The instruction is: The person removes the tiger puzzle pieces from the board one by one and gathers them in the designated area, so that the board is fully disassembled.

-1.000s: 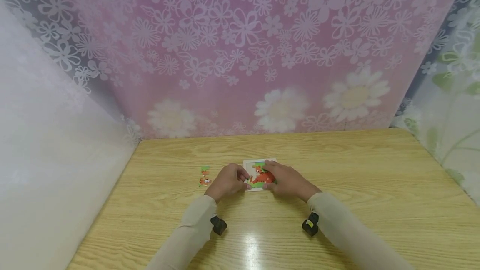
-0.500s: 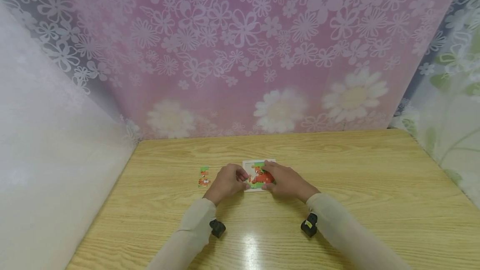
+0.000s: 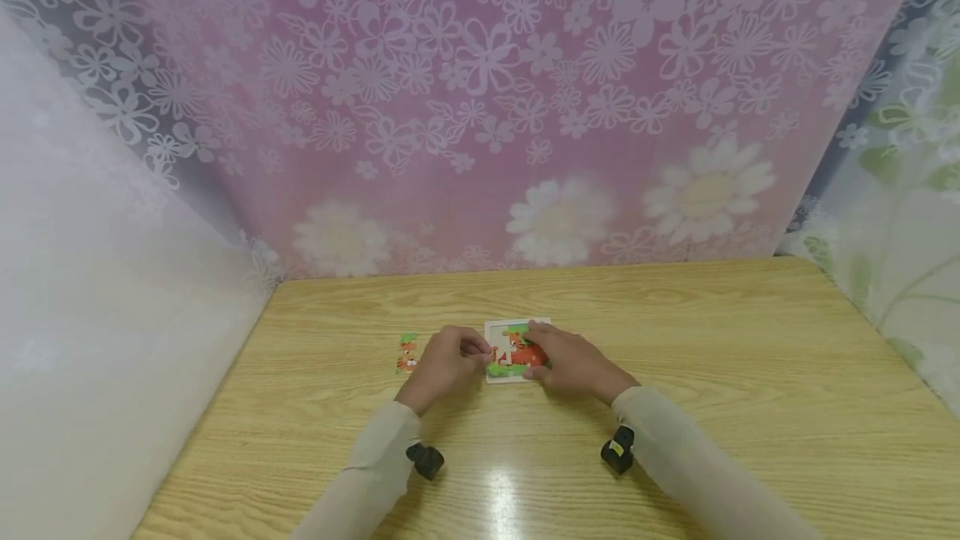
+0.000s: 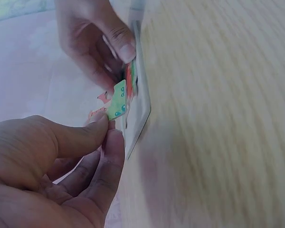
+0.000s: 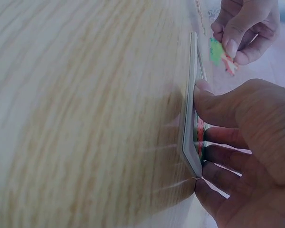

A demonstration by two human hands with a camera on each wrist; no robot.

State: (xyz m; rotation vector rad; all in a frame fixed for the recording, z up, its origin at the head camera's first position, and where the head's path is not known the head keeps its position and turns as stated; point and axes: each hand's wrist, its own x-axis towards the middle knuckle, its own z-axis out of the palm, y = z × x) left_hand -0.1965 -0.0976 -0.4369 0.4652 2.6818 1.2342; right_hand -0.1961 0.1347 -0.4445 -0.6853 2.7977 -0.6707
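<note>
The wood-grain table point(image 3: 675, 315) lies beneath the white tray point(image 3: 497, 335), which serves as landmark. The right hand point(image 3: 573, 361) spans the tray's right side and holds it, thumb on the near rim, fingers over the pieces and round the right end. The left hand point(image 3: 447, 363), at the tray's left edge, pinches one puzzle piece between thumb and fingers.

The tray appears thin, stiff and light, and is judged likely to slide if unheld; its outer rim offers the soundest grip. It contains fitted pieces point(image 3: 529, 355) showing an orange-red striped animal on green, chiefly towards its right side; pale backing shows bare at its upper left. The right fingers hide part of the contents.

Loose pieces point(image 3: 407, 350) lie on the table, apart from the tray, to its left beyond the left hand.

The puzzle piece point(image 4: 116, 102), green and red, is tilted at the tray's left side; contact with the tray cannot be confirmed. It is judged very light, stiff, smooth-faced and vulnerable at its narrow tabs, best pinched by opposite faces near an edge.
</note>
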